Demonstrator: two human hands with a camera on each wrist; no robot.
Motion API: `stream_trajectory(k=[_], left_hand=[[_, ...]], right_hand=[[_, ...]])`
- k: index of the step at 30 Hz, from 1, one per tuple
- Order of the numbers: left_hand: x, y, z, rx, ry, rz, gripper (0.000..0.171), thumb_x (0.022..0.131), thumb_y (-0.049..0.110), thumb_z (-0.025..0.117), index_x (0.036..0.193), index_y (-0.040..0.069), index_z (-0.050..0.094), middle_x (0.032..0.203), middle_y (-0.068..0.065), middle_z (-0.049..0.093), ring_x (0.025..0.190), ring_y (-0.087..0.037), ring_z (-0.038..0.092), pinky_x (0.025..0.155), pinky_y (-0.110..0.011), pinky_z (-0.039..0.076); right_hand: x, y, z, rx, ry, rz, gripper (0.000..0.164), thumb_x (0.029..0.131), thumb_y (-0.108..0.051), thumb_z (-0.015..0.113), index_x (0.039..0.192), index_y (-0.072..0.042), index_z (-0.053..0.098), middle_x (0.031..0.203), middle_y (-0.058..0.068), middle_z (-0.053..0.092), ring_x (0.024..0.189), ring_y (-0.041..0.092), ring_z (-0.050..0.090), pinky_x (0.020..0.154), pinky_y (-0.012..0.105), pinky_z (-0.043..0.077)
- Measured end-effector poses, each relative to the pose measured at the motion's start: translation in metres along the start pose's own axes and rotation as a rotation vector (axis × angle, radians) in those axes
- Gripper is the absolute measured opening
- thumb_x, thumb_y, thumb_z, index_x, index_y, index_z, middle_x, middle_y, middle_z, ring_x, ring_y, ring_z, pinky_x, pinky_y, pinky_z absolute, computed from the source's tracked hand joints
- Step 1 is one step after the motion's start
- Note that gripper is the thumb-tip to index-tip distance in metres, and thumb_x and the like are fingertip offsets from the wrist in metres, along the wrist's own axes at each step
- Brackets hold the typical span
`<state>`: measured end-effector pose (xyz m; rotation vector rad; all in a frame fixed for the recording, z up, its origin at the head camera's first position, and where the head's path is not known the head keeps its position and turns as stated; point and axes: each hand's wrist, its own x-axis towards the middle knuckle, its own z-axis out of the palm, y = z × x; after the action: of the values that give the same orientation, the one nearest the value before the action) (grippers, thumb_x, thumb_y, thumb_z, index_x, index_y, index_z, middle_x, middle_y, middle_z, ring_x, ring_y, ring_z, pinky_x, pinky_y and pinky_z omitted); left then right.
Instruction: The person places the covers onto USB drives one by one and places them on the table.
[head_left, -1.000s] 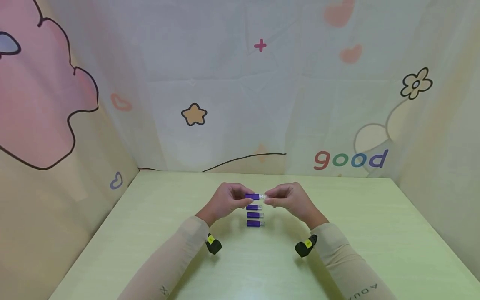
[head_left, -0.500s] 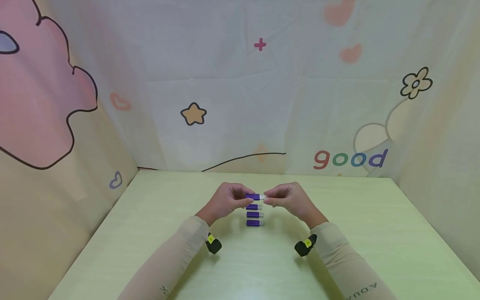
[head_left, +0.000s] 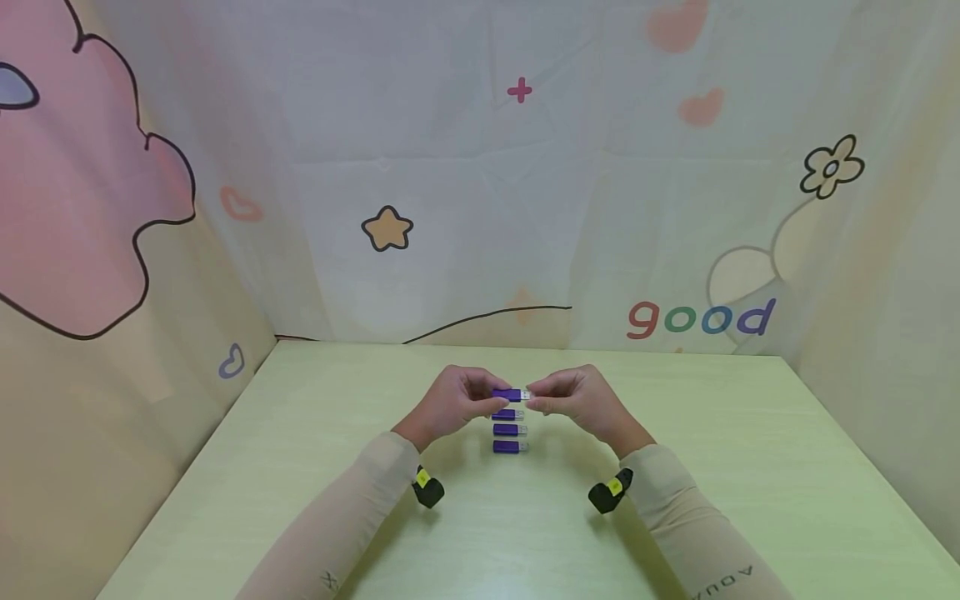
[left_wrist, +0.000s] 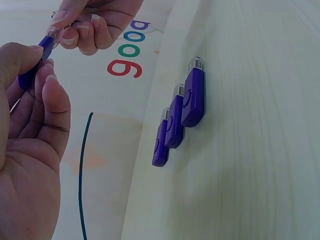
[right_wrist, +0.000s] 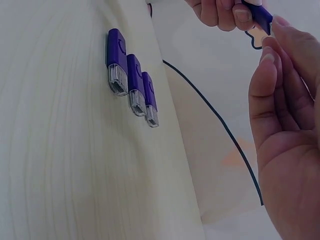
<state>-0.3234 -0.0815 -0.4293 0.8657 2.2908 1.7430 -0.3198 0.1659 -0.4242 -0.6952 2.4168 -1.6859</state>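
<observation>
In the head view, my left hand [head_left: 453,402] pinches the purple body of a USB flash drive [head_left: 507,396] between thumb and fingers. At the drive's other end, my right hand [head_left: 581,400] pinches the clear cap over the connector, mostly covered by the fingertips. The left wrist view shows this clear cap [left_wrist: 54,36] between the two hands. Below the hands, three more purple USB flash drives lie in a column: a far one [head_left: 508,415], a middle one [head_left: 510,430] and a near one [head_left: 510,447]. Each has a clear cap, pointing right.
A pale yellow-green table [head_left: 510,533] carries the drives. Behind it and at both sides hangs a printed cloth [head_left: 465,167] with cartoon shapes. Black wrist cameras, a left one [head_left: 428,488] and a right one [head_left: 611,492], hang under the sleeves.
The hands have come very slightly closer together, and the held drive has shifted a touch to the right. Both grips look the same, and the three drives on the table have not moved.
</observation>
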Motion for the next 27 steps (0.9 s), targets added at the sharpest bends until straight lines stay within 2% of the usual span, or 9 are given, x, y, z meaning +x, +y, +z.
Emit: stream_trajectory(k=[3, 8, 15, 21, 27], left_hand=[[-0.0002, 0.0011, 0.0, 0.006, 0.003, 0.002, 0.023, 0.081, 0.031, 0.074, 0.099, 0.017, 0.073, 0.091, -0.004, 0.071, 0.085, -0.042, 0.064, 0.072, -0.036, 0.057], [-0.0007, 0.003, 0.0003, 0.026, 0.01, 0.003, 0.022, 0.081, 0.031, 0.073, 0.098, 0.018, 0.073, 0.09, -0.003, 0.071, 0.082, -0.037, 0.065, 0.071, -0.035, 0.057], [0.0005, 0.0036, 0.0009, -0.002, -0.005, -0.006, 0.022, 0.081, 0.03, 0.073, 0.099, 0.016, 0.073, 0.091, -0.004, 0.071, 0.088, -0.045, 0.063, 0.073, -0.035, 0.057], [0.0015, 0.0042, 0.0021, 0.009, -0.001, -0.008, 0.018, 0.082, 0.028, 0.073, 0.097, 0.017, 0.073, 0.089, -0.004, 0.072, 0.087, -0.044, 0.064, 0.074, -0.04, 0.057], [0.0012, 0.0059, 0.0032, 0.044, 0.001, -0.009, 0.018, 0.082, 0.03, 0.073, 0.097, 0.019, 0.073, 0.087, -0.002, 0.072, 0.086, -0.044, 0.064, 0.071, -0.035, 0.057]], right_hand=[[0.0002, 0.0002, -0.0002, 0.003, -0.001, -0.003, 0.028, 0.075, -0.038, 0.077, 0.096, -0.019, 0.076, 0.093, 0.003, 0.073, 0.083, 0.025, 0.065, 0.08, 0.054, 0.051], [0.0, 0.0008, -0.0006, 0.007, 0.0, -0.003, 0.028, 0.075, -0.037, 0.077, 0.096, -0.018, 0.076, 0.093, 0.004, 0.073, 0.083, 0.026, 0.065, 0.079, 0.049, 0.053], [-0.0002, 0.0014, -0.0003, 0.022, -0.003, 0.001, 0.029, 0.076, -0.034, 0.077, 0.098, -0.015, 0.075, 0.094, 0.005, 0.072, 0.084, 0.026, 0.065, 0.077, 0.04, 0.054], [-0.0008, -0.0022, 0.0003, 0.028, -0.006, 0.002, 0.025, 0.078, -0.028, 0.076, 0.098, -0.013, 0.075, 0.093, 0.005, 0.072, 0.083, 0.025, 0.065, 0.078, 0.046, 0.053], [0.0002, 0.0023, 0.0007, 0.016, 0.0, -0.019, 0.028, 0.076, -0.034, 0.077, 0.097, -0.016, 0.076, 0.093, 0.005, 0.073, 0.084, 0.027, 0.066, 0.077, 0.045, 0.054]])
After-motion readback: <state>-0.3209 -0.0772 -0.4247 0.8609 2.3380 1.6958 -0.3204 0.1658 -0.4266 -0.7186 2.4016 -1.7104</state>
